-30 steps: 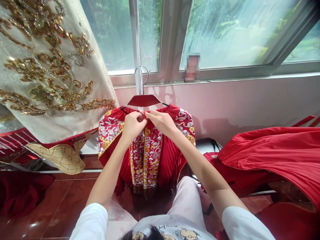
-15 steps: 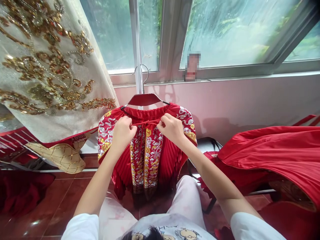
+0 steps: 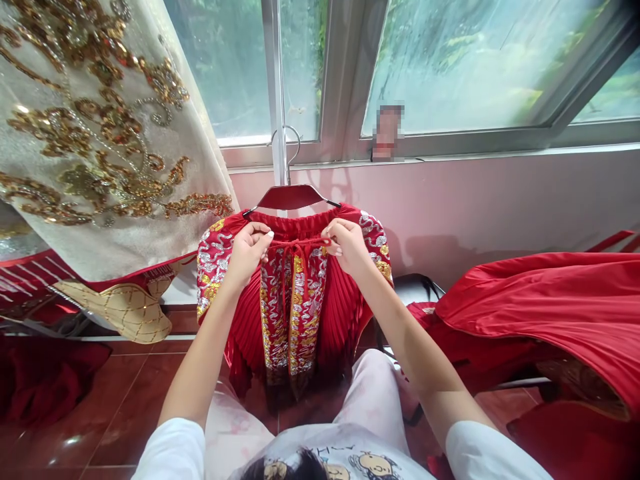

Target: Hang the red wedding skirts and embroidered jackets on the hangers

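Note:
A red pleated skirt (image 3: 340,313) with silver and gold embroidered panels hangs from a dark red hanger (image 3: 293,197) in front of me. Across its gathered waistband runs a thin red tie cord (image 3: 297,245), bowed at the middle with its ends dangling over the panels. My left hand (image 3: 250,250) pinches the bow's left side between thumb and fingers. On the right side, my right hand (image 3: 346,243) grips the cord's other loop. The cord stretches roughly level between both hands.
A metal stand pole (image 3: 277,87) rises behind the hanger, before the window. Cream cloth with gold sequins (image 3: 195,167) hangs at left, above a beige quilted piece (image 3: 120,307). Red fabric (image 3: 550,300) is draped at right, near a dark chair (image 3: 420,287).
My hands were together at the waistband's middle, then parted sideways, drawing the cord out. Now they have moved slightly inward and up, fingers looser, and the bow with its hanging ends shows.

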`<action>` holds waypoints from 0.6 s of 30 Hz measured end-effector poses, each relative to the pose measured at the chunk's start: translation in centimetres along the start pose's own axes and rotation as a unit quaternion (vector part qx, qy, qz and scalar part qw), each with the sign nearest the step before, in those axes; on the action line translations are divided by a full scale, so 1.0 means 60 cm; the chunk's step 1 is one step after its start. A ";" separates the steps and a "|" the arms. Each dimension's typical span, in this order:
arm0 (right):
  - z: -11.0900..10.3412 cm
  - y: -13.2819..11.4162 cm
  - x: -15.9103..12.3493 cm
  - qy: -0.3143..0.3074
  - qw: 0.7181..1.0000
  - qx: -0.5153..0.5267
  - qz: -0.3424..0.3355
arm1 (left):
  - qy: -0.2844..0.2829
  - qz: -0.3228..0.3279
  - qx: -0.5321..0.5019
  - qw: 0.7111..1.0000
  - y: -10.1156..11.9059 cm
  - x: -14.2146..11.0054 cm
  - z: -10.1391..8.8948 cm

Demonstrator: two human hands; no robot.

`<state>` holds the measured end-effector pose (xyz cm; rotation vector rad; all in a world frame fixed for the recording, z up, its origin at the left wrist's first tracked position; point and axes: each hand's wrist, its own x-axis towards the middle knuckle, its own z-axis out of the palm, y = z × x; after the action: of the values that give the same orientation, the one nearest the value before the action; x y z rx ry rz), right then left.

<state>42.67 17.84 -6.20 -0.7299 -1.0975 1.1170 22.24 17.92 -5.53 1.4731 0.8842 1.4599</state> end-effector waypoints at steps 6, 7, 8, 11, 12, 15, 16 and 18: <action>0.005 0.003 -0.022 0.023 0.954 -0.275 -0.119 | 0.017 0.021 0.009 1.000 -0.005 -0.002 0.006; 0.010 0.010 -0.029 0.025 0.927 -0.349 -0.135 | 0.015 0.022 0.007 1.000 -0.006 -0.002 0.011; 0.015 0.018 -0.035 0.024 0.901 -0.407 -0.146 | 0.014 0.022 0.007 1.000 -0.006 -0.002 0.014; 0.019 0.037 -0.045 0.013 0.891 -0.423 -0.163 | 0.018 0.018 0.007 1.000 -0.006 -0.003 0.015; 0.017 0.039 -0.046 0.009 0.914 -0.374 -0.154 | 0.021 0.014 0.006 1.000 -0.006 -0.003 0.012; 0.012 0.032 -0.042 -0.019 0.986 -0.156 -0.055 | 0.035 0.014 0.003 0.999 -0.008 -0.004 0.002; 0.011 0.028 -0.040 -0.038 0.995 -0.088 -0.014 | 0.040 0.020 0.003 0.999 -0.008 -0.004 -0.001; 0.009 0.020 -0.035 -0.065 0.997 0.000 0.031 | 0.046 0.044 0.017 0.998 -0.010 -0.004 -0.006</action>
<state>41.65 16.18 -7.76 -0.7021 -1.1915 1.2307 21.91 17.98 -6.20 1.4968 0.9136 1.5955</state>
